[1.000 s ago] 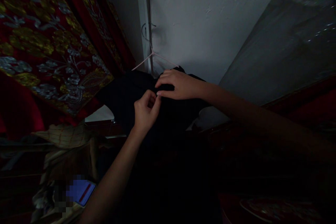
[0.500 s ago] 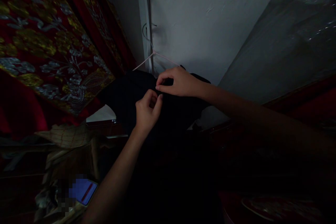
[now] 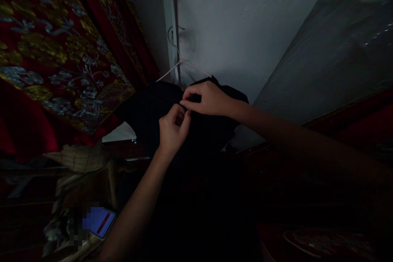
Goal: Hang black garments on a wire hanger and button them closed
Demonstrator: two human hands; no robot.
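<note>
A dark, short-sleeved shirt hangs from a thin wire hanger, whose hook is caught on the upright frame behind it. Near the neckline my right hand pinches the shirt front between thumb and forefinger. Just below and to the left, my left hand is closed on the same cloth, its fingers curled and thumb pointing up. The fingertips of both hands almost meet. Any button or other small part between them is lost in the dark.
Red cloth with gold and silver sequin patterns hangs at the left. A lit phone lies at the lower left, by wooden pieces. A pale wall stands behind, with clear plastic sheeting at the right.
My right hand has shifted slightly left and down, closer to the left hand's fingertips. My left hand keeps nearly the same place and pose.
</note>
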